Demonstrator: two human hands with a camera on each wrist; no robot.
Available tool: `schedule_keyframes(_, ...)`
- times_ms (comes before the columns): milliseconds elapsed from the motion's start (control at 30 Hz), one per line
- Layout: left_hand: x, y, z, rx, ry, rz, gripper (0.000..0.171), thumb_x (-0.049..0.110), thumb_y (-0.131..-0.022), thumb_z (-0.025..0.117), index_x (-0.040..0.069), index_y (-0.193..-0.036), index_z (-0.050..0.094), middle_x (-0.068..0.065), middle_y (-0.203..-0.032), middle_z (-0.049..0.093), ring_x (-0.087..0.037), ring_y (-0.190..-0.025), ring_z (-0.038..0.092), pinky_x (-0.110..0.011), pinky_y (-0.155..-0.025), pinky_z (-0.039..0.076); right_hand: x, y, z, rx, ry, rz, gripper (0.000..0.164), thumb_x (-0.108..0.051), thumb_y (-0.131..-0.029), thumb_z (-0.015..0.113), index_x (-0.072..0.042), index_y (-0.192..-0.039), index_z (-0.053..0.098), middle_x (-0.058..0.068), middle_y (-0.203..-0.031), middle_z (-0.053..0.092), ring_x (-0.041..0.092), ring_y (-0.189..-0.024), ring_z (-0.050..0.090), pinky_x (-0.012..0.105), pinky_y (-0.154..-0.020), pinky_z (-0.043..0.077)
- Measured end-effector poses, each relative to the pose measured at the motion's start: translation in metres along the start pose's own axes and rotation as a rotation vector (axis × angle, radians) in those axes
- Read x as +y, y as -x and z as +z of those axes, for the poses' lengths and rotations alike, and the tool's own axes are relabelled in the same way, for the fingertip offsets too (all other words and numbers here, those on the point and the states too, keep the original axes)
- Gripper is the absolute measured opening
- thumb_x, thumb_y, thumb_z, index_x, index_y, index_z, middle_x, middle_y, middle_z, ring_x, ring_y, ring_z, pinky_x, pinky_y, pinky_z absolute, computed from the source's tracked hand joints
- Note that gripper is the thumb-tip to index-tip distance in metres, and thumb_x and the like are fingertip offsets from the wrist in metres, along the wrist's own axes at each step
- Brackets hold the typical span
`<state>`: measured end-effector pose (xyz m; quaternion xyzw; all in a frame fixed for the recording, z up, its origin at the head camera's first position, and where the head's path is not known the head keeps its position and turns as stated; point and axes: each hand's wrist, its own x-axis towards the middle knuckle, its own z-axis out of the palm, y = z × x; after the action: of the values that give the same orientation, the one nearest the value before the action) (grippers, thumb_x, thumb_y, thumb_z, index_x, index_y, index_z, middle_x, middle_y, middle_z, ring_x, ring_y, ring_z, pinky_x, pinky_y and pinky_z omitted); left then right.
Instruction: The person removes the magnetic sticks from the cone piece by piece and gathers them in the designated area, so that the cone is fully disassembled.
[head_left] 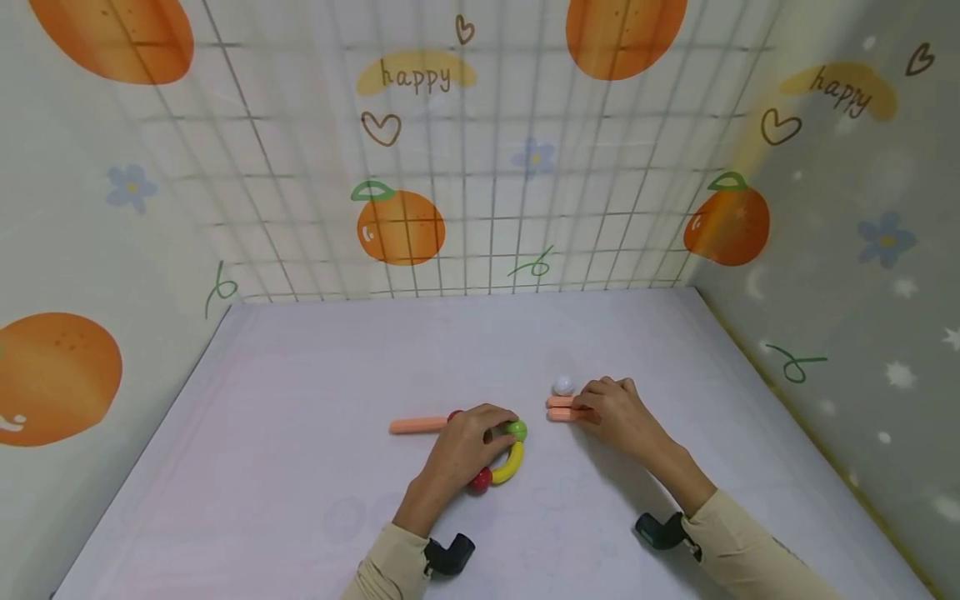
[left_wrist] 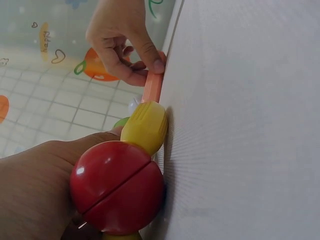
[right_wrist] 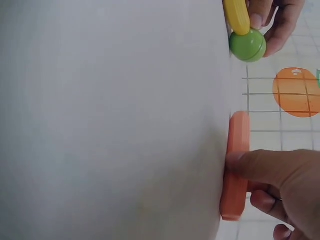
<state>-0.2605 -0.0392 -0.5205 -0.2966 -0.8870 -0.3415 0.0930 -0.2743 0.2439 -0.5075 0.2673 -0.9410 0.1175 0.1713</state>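
My left hand [head_left: 463, 443] arches low over a ring of toy pieces. Its thumb and fingers pinch a green ball [head_left: 517, 431], whose dividing groove shows in the right wrist view. From that ball a yellow banana-shaped piece [head_left: 511, 465] curves down to a red ball [head_left: 479, 482]; the far part of the ring is hidden beneath the palm. To the right, two orange sticks [head_left: 558, 414] lie side by side. The right hand [head_left: 621, 419] pinches the nearer stick [right_wrist: 239, 132], with the thumb on its near side. A white ball [head_left: 562, 385] sits just beyond the sticks.
A third orange stick [head_left: 417, 426] points left from another red ball [head_left: 454, 414], partly covered by the left hand. Printed curtains [head_left: 480, 167] over a wire grid stand behind the pale tabletop [head_left: 300, 367]. Dark wrist mounts [head_left: 450, 556] jut from both sleeves.
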Motion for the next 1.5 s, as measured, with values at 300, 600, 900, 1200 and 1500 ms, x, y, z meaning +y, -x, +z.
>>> schedule_keyframes(300,0.001,-0.001,-0.001,-0.008,-0.006,0.003,0.028,0.025,-0.088,0.079,0.016,-0.114,0.075,0.004,-0.111,0.070,-0.005,-0.077,0.055,-0.018,-0.065,0.047,-0.005,0.001,-0.002,0.053,-0.021,-0.017,0.028,-0.011,-0.071,0.092,-0.012,-0.094,0.076,0.000,-0.093,0.067,0.022,-0.087,0.062,0.039,-0.072,0.037)
schedule_keyframes(600,0.002,-0.003,-0.007,-0.012,-0.048,0.041,0.026,0.023,-0.090,0.078,0.018,-0.115,0.074,0.007,-0.115,0.068,-0.006,-0.084,0.060,-0.021,-0.071,0.051,-0.030,-0.004,-0.008,0.134,-0.116,-0.127,0.022,-0.010,-0.072,0.090,-0.012,-0.091,0.077,-0.001,-0.094,0.069,0.019,-0.086,0.061,0.038,-0.072,0.036)
schedule_keyframes(900,0.003,-0.025,-0.036,-0.313,-0.196,0.101,0.031,0.022,-0.096,0.069,0.028,-0.127,0.071,0.010,-0.130,0.063,-0.013,-0.112,0.056,-0.034,-0.087,0.052,-0.047,-0.007,-0.016,0.067,-0.160,-0.137,0.017,-0.009,-0.079,0.085,-0.012,-0.093,0.077,-0.003,-0.101,0.069,0.016,-0.092,0.060,0.038,-0.076,0.037)
schedule_keyframes(1200,-0.005,-0.041,-0.035,-0.397,-0.291,0.263,0.025,0.018,-0.097,0.069,0.032,-0.117,0.072,0.016,-0.110,0.070,-0.009,-0.088,0.053,-0.020,-0.073,0.045,-0.057,-0.008,-0.014,0.061,-0.191,-0.146,0.015,-0.008,-0.080,0.083,-0.014,-0.092,0.076,-0.006,-0.094,0.064,0.013,-0.089,0.057,0.035,-0.077,0.036)
schedule_keyframes(1500,-0.009,-0.051,-0.038,-0.390,-0.411,0.280,0.029,0.022,-0.093,0.074,0.025,-0.121,0.072,0.008,-0.114,0.070,-0.014,-0.088,0.053,-0.022,-0.072,0.048,-0.054,-0.002,-0.014,0.062,-0.205,-0.144,0.017,-0.006,-0.078,0.085,-0.013,-0.090,0.076,-0.003,-0.102,0.069,0.024,-0.108,0.064,0.038,-0.078,0.037)
